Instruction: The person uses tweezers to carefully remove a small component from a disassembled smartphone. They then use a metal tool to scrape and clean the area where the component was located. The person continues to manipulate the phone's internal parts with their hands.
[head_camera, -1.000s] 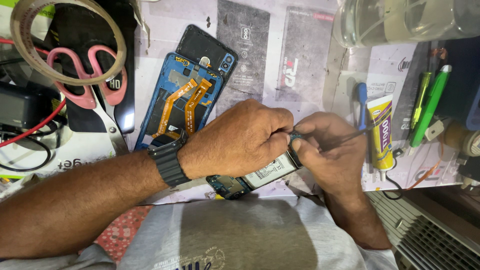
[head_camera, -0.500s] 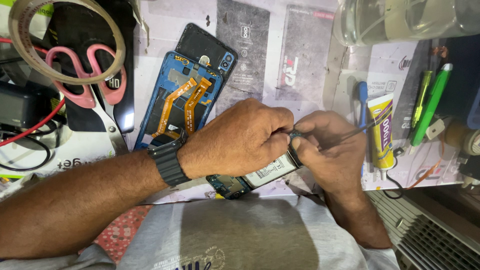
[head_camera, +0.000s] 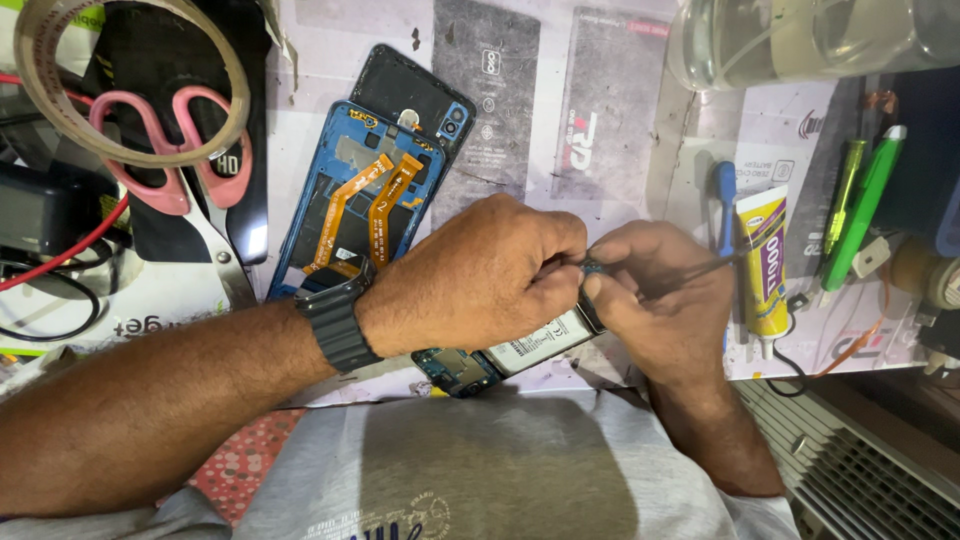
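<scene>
My left hand, with a dark watch on the wrist, grips an opened phone whose battery and circuit board show below my fingers. My right hand holds thin dark tweezers whose tip meets the phone's upper edge between both thumbs. Much of the phone is hidden under my hands. A blue phone frame with two orange flex cables lies just beyond my left hand, with a black back cover under its far end.
Pink-handled scissors and a tape roll lie at the left, beside red and black wires. A yellow glue tube, blue tool and green pens lie at the right. A clear container stands at the back.
</scene>
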